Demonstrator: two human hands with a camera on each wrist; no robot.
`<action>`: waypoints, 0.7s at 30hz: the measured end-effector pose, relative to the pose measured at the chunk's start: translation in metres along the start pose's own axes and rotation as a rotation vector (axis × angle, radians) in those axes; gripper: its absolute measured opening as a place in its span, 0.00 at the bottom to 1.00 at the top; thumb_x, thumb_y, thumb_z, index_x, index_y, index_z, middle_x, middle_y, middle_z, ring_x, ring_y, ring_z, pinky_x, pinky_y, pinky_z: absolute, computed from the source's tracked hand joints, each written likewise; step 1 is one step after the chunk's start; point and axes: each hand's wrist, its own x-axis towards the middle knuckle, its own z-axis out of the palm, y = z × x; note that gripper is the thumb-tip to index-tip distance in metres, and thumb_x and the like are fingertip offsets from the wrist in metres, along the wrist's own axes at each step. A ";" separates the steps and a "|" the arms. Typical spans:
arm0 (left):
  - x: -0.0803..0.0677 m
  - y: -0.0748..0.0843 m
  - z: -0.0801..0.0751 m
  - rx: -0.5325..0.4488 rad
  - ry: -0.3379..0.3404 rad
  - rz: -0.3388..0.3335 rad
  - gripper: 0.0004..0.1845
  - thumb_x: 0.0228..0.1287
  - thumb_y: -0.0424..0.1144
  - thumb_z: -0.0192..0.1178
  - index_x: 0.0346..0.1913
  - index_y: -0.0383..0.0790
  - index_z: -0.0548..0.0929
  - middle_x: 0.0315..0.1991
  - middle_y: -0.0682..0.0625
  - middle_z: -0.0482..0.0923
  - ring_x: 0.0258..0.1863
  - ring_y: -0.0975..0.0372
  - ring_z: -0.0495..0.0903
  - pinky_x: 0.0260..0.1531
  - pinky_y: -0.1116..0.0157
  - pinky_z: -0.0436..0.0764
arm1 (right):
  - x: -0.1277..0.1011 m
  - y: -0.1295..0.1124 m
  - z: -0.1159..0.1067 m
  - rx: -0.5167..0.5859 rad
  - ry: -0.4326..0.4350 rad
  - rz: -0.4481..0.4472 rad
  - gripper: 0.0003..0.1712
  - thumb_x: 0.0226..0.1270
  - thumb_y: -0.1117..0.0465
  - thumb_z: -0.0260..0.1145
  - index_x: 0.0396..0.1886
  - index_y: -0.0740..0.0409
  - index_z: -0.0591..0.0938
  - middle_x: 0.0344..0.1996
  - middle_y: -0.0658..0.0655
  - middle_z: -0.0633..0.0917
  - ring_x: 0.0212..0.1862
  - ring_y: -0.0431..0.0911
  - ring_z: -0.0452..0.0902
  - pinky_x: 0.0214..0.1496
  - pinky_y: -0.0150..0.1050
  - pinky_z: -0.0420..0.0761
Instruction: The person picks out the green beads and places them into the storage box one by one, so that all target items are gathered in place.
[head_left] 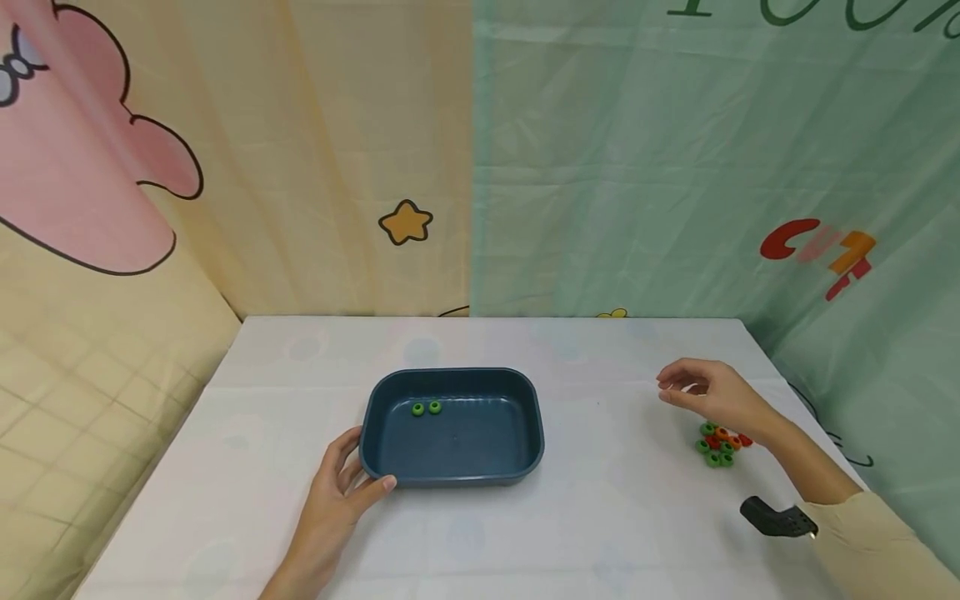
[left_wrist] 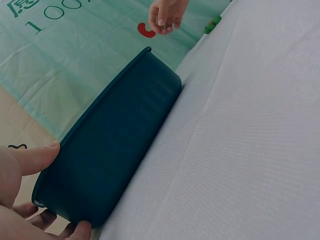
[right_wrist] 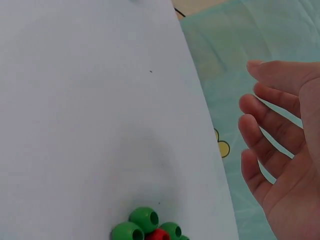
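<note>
Nearest me, my left hand (head_left: 335,497) gripped the near left corner of the dark blue tray (head_left: 525,450), thumb on the front wall and fingers curled round the side. Inside the tray, near its far wall, lay two green beads (head_left: 426,407). Over to the right, my right hand (head_left: 708,392) hovered empty above the white table (head_left: 600,517), fingers loosely bent, just beyond the heap of green, red and orange beads (head_left: 720,444).
</note>
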 end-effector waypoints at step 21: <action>0.000 0.002 0.001 -0.001 -0.005 -0.016 0.45 0.49 0.34 0.71 0.68 0.54 0.56 0.68 0.56 0.51 0.63 0.57 0.61 0.50 0.68 0.75 | -0.098 0.068 -0.005 0.057 0.081 0.208 0.17 0.63 0.55 0.65 0.46 0.60 0.79 0.37 0.54 0.82 0.37 0.38 0.78 0.33 0.32 0.80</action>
